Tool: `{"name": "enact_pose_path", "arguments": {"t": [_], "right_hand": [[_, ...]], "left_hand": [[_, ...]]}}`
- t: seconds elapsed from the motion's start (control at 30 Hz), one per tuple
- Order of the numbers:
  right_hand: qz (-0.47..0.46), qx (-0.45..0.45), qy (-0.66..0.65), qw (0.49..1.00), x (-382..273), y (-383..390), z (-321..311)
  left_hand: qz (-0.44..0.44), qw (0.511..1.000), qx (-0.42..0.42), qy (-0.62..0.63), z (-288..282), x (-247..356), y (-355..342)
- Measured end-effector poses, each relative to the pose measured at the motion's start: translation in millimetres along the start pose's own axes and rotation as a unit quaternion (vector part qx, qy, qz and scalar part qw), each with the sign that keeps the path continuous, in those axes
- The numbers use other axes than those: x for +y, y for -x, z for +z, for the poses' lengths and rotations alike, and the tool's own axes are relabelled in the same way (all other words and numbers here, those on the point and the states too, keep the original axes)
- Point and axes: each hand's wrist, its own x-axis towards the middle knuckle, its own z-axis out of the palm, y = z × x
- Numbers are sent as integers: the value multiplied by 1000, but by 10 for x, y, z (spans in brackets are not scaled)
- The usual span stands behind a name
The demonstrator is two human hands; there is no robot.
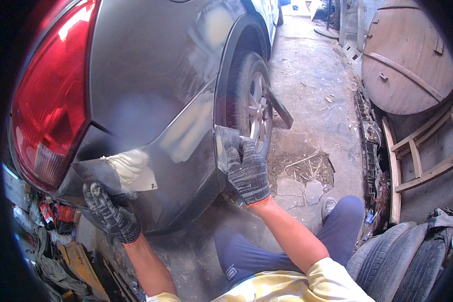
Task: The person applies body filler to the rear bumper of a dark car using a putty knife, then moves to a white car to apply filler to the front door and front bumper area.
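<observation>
In the left hand (111,214), seen in the head view, a flat plate (93,172) is gripped by its lower edge, cream putty (133,166) heaped above the fingers. The right hand (247,171) pinches a thin spreader (227,141) beside the grey bumper (186,176); contact is hard to confirm. A wheel (256,100) stands beyond.

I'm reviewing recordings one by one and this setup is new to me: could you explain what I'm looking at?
There is no robot here. The single picture looks down from a wide fisheye camera worn on the head of a person, so straight edges curve. The gloved left hand holds a flat plate bearing thick cream paste. The gloved right hand holds a thin flat spreader beside the rear wheel; whether it touches the dark car isn't clear. Pale patches show on the car's side.
</observation>
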Motion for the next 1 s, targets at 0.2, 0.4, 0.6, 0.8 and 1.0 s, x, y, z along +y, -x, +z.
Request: {"name": "enact_pose_path", "arguments": {"t": [0.2,0.4,0.6,0.8,1.0], "right_hand": [[1,-5,-3,1000,13,0,29],[-68,8,42,997,34,15,109],[-141,32,36,989,45,28,217],[-105,3,-7,994,37,88,117],[47,-14,-67,997,111,-76,-227]], "left_hand": [[-7,1000,-11,-4,-21,8,19],[30,999,-22,-19,-26,-59,25],[41,999,-21,-20,-34,-95,47],[52,998,-16,-29,-31,-86,20],[67,996,-38,-51,-73,-129,25]]}}
